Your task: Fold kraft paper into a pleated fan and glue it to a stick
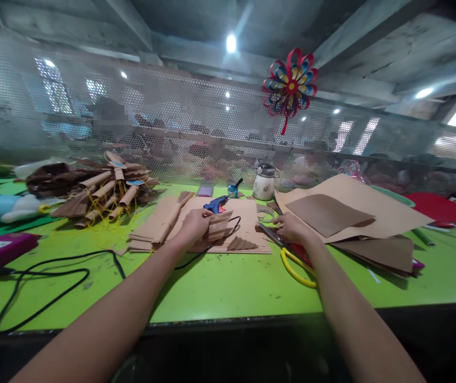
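My left hand [196,223] is closed on a small pleated piece of brown paper [220,225], held above a stack of brown paper sheets [247,210]. My right hand [291,227] reaches over the scissors [297,270], which have yellow handles and lie with blades pointing left. Its fingers are partly apart beside a clear tape roll [266,214]; whether they touch it I cannot tell. Just beyond the pleated paper lies a blue glue gun [215,204]. Another folded paper piece [242,243] rests on the stack's front edge.
Tied brown paper bundles [110,194] are heaped at the left. Large brown sheets [355,205] lie at the right. A white flask [264,182] and a small blue jar [233,191] stand at the back. A black cable [52,271] loops across the green table [228,298].
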Tool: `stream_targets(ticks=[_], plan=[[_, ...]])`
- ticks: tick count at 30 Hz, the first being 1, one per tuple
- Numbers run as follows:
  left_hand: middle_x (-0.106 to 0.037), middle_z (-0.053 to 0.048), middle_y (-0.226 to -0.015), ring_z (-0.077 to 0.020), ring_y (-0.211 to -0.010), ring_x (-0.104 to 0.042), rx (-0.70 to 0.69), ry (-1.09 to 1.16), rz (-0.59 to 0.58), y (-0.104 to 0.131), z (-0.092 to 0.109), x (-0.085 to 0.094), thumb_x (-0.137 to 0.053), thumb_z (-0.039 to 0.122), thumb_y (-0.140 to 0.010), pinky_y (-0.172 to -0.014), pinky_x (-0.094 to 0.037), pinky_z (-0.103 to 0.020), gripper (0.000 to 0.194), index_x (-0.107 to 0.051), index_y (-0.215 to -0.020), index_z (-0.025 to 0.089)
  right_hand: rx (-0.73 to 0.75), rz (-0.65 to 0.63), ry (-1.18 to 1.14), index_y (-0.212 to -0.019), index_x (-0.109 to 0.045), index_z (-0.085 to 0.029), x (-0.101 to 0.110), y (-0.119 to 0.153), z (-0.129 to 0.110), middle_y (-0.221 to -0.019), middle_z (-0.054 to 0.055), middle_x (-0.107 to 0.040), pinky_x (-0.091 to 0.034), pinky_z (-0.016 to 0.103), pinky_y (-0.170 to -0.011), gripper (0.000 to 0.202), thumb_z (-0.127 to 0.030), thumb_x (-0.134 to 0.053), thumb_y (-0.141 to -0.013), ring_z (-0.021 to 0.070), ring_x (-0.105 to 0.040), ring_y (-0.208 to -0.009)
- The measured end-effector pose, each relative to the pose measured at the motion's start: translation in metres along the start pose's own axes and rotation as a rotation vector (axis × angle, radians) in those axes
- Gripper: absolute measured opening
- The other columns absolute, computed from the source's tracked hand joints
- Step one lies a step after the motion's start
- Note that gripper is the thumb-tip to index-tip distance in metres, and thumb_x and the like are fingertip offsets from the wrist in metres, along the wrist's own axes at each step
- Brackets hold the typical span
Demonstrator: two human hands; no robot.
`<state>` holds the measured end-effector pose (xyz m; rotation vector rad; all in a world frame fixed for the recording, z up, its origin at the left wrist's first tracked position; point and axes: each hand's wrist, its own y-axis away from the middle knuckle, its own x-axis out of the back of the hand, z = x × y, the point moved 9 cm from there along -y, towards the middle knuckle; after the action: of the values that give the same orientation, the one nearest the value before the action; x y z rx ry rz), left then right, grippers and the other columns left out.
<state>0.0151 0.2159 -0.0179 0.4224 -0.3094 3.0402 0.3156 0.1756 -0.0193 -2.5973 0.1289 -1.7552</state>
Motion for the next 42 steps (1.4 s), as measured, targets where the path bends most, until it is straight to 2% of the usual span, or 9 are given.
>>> stream_targets(ticks=[6,15,20,23,27,30,35,39,42], plan=[[-0.072,-0.014,-0.083,-0.0265,-0.07,-0.066,-0.039,0.002,0.006,0.013,0.011,-0.008,-0.059,0.019,-0.069,-0.061,-0.05,-0.036,0.02,-0.069,-0.085,0.013,-0.003,-0.068,0.112,-0.082,-0.074,-0.017,-0.006,0.0,-0.002,-0.078,0.009,-0.069,-0.037,0.025,-0.057,0.018,-0.014,-0.063,-0.068,0.0172,-0.058,-0.066],[-0.07,-0.006,-0.082,-0.0197,-0.074,-0.062,-0.105,-0.148,0.222,-0.001,0.026,0.034,-0.055,0.019,-0.069,-0.065,-0.047,-0.027,0.029,-0.071,-0.092,0.015,-0.035,-0.063,0.11,-0.074,-0.069,-0.013,-0.004,0.0,0.004,-0.074,0.009,-0.068,-0.036,0.024,-0.056,0.008,-0.015,-0.064,-0.067,0.0169,-0.059,-0.066],[-0.069,-0.008,-0.074,-0.0201,-0.067,-0.06,-0.036,-0.245,0.2,-0.01,0.012,0.042,-0.055,0.01,-0.062,-0.059,-0.043,-0.027,0.027,-0.073,-0.081,0.013,-0.053,-0.065,0.011,-0.071,-0.07,-0.015,-0.004,-0.003,0.015,-0.063,0.003,-0.066,-0.035,0.021,-0.053,0.009,-0.011,-0.066,-0.064,0.0137,-0.058,-0.06],[-0.068,-0.008,-0.069,-0.0222,-0.066,-0.061,0.002,-0.301,0.181,-0.015,0.004,0.046,-0.055,0.008,-0.059,-0.06,-0.042,-0.028,0.028,-0.073,-0.079,0.014,-0.09,0.016,-0.042,-0.069,-0.069,-0.015,0.01,-0.004,0.024,-0.059,0.002,-0.064,-0.036,0.021,-0.052,0.005,-0.014,-0.065,-0.066,0.0138,-0.057,-0.057],[-0.067,-0.009,-0.063,-0.0243,-0.064,-0.062,0.027,-0.327,0.156,-0.018,-0.004,0.048,-0.055,0.01,-0.06,-0.06,-0.043,-0.03,0.03,-0.074,-0.082,0.015,-0.122,0.254,-0.131,-0.081,-0.069,-0.012,0.042,0.001,0.027,-0.068,0.007,-0.067,-0.039,0.024,-0.055,0.018,-0.021,-0.054,-0.076,0.0173,-0.058,-0.062],[-0.065,-0.009,-0.059,-0.0264,-0.063,-0.062,0.027,-0.337,0.139,-0.018,-0.007,0.045,-0.056,0.009,-0.059,-0.062,-0.043,-0.032,0.026,-0.074,-0.077,0.016,-0.066,0.369,-0.235,-0.092,-0.068,-0.01,0.053,0.006,0.014,-0.079,0.01,-0.068,-0.042,0.025,-0.057,0.03,-0.03,-0.05,-0.081,0.019,-0.06,-0.069],[-0.07,-0.011,-0.077,-0.0279,-0.081,-0.063,-0.03,-0.324,0.161,-0.019,-0.002,0.045,-0.057,0.007,-0.058,-0.075,-0.044,-0.033,0.023,-0.073,-0.073,0.016,0.124,0.317,-0.432,-0.091,-0.07,-0.013,0.032,0.011,-0.028,-0.067,0.005,-0.066,-0.042,0.025,-0.051,0.039,-0.046,-0.052,-0.08,0.0165,-0.056,-0.058],[-0.068,-0.012,-0.099,-0.0265,-0.099,-0.058,-0.1,-0.268,0.226,-0.013,0.018,0.05,-0.056,0.017,-0.07,-0.086,-0.042,-0.033,0.024,-0.07,-0.088,0.014,0.259,0.266,-0.55,-0.077,-0.068,-0.015,0.016,0.022,-0.063,-0.067,0.003,-0.064,-0.041,0.026,-0.054,0.035,-0.048,-0.059,-0.075,0.0147,-0.053,-0.058],[-0.068,-0.01,-0.092,-0.0211,-0.088,-0.062,-0.16,-0.169,0.151,0.0,0.039,0.033,-0.051,0.035,-0.081,-0.077,-0.047,-0.029,0.03,-0.068,-0.092,0.013,0.275,0.226,-0.716,-0.074,-0.062,-0.016,0.003,0.027,-0.078,-0.057,-0.001,-0.056,-0.039,0.025,-0.049,0.035,-0.051,-0.06,-0.075,0.0121,-0.048,-0.049]])
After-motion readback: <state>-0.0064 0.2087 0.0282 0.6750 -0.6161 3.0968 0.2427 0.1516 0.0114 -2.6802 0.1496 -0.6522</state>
